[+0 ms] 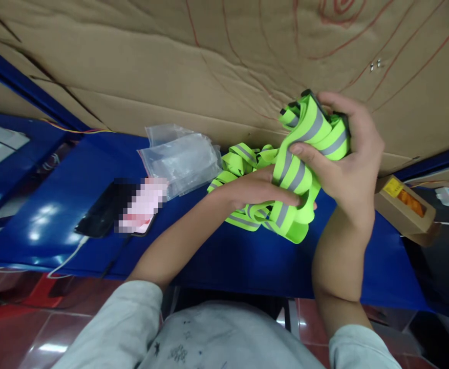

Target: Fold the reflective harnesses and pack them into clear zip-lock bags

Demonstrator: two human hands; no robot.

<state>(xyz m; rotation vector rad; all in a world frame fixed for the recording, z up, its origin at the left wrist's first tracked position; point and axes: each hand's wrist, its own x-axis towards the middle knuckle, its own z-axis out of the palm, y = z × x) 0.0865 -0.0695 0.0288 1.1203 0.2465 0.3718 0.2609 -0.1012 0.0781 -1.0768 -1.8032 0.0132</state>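
A bundle of neon-yellow reflective straps (316,128) with grey stripes and black fittings is gripped in my right hand (350,159), raised above the table. My left hand (262,189) is lower, its fingers closed around the hanging lengths of the same straps; part of that hand is hidden by the strap. Behind and below my left hand, more reflective straps (243,220) lie in a loose heap on the blue table (224,266).
Clear plastic bags (186,159) lie left of the heap. Further left are a dark phone (105,210) with a white cable and a second phone (143,205), partly blurred. A cardboard box (404,210) sits at right. A cardboard panel (132,61) stands behind the table.
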